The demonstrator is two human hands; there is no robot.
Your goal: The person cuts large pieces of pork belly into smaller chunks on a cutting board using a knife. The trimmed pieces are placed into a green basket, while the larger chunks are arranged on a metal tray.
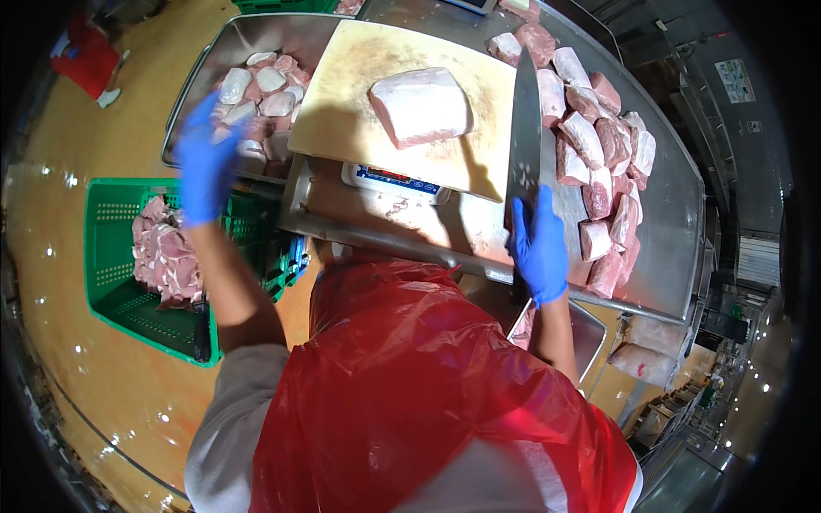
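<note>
My right hand [541, 244], in a blue glove, is closed round the dark handle of a large knife [524, 120]. Its broad blade points away from me along the right edge of the cutting board [342, 85]. One thick block of pale pink meat [421, 107] with a white fat side lies on the board. At the left, my blue-gloved left hand [205, 162] is blurred, with its fingers stretched out and nothing visible in it. It hovers over the near left corner of a metal tub [295, 26] holding several pieces of meat [275, 104].
Several meat blocks [590, 141] are heaped on the steel table [671, 231] at the right. A scale [398, 179] shows beneath the board's near edge. Below left stands a green crate [107, 256] with meat trimmings [167, 256]. A person in red [85, 64] is at the far left.
</note>
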